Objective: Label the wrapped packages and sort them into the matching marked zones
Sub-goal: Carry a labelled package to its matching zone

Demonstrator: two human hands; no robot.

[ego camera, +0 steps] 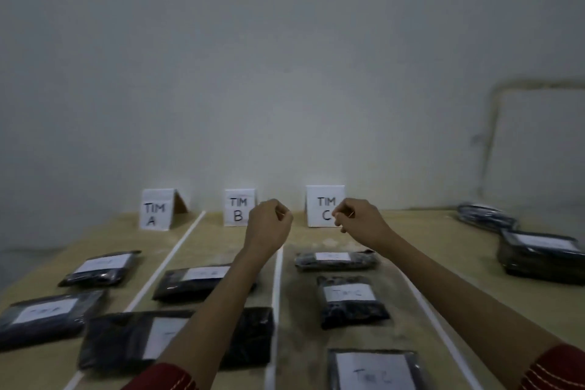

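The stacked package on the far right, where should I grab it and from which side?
Take the top package by its near long edge, coming from the front with the right hand. It lies flat on another package, so fingers can slide under that overhanging edge.

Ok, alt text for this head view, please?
Both hands, left hand and right hand, are raised in loose fists above a wooden table where black labelled packages lie in lanes split by white strips, behind cards TIM A, TIM B, TIM C.
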